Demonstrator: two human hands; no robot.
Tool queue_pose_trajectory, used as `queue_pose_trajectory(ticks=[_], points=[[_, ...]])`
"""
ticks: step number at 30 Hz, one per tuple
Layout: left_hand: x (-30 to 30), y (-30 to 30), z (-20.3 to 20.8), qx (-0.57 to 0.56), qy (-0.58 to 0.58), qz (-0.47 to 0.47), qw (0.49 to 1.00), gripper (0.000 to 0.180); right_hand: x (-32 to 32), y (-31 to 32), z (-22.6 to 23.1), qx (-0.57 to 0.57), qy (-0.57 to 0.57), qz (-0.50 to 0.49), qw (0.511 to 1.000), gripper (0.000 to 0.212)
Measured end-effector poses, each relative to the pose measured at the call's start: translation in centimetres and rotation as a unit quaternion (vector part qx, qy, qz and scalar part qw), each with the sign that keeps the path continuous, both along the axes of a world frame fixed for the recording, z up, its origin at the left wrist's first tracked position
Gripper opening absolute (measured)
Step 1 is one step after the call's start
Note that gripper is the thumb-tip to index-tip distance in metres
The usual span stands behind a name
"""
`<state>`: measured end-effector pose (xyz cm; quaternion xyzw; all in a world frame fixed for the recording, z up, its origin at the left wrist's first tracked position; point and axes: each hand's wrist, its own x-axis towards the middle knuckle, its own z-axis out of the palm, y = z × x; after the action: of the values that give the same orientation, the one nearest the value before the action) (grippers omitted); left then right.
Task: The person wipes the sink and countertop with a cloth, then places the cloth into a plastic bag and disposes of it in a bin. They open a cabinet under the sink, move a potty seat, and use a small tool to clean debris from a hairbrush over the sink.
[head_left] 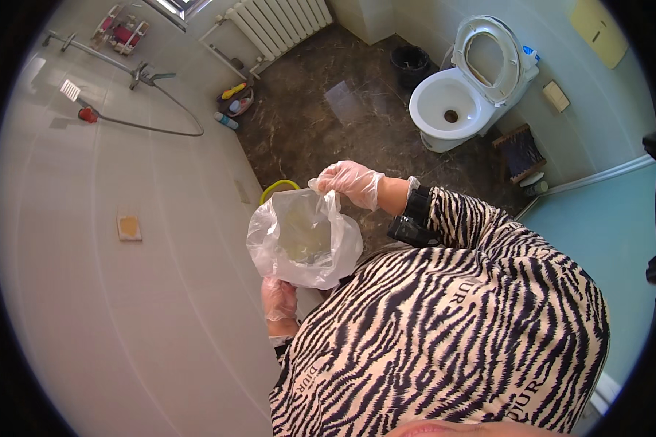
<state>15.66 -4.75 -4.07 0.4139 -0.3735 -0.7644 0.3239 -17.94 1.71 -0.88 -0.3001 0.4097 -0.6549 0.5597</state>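
A thin, whitish see-through plastic bag (346,244) is spread with its mouth facing up in front of me. My right hand (351,183), in a clear disposable glove, pinches the bag's far rim. Gloved the same way, my left hand (279,298) grips the bag's near edge, its fingertips partly hidden by the plastic. Just beyond the bag shows a yellow-green curved rim (280,183); the rest of that object is hidden behind the bag.
A white toilet (444,109) stands at the far right with its seat raised, beside a black bin (410,64). A stool-like rack (519,153) is by the right wall. At left hangs a shower hose (149,130); a radiator (277,25) is at the back.
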Motion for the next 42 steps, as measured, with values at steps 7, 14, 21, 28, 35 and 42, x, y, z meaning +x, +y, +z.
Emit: queue_pose_trajectory(ticks=[7,14,21,28,35,42], points=[[-0.6,-1.3,0.5,0.006,0.029,0.022,0.999,0.035,-1.3,-0.1,0.7,-0.017,-0.001,0.020,1.000,0.016],[0.8,0.5,5.2,0.050,-0.065,0.041,0.996,0.035,3.0,1.3,1.1,0.075,-0.079,0.007,0.994,0.017],[2.1,-3.0,1.2,0.074,0.016,-0.052,0.996,0.029,1.3,1.8,-3.3,0.042,-0.103,-0.025,0.993,0.007],[-1.2,-4.0,3.0,0.091,-0.056,-0.077,0.991,0.033,-0.3,2.6,-3.0,0.097,-0.132,-0.070,0.984,0.008],[-0.2,-4.5,2.3,0.055,0.018,-0.051,0.997,0.033,-0.7,2.1,-5.2,0.068,-0.136,-0.059,0.987,0.013],[-1.2,-5.6,3.5,0.054,-0.037,-0.021,0.998,0.030,-0.8,1.7,-6.7,0.066,-0.132,-0.059,0.987,0.010]])
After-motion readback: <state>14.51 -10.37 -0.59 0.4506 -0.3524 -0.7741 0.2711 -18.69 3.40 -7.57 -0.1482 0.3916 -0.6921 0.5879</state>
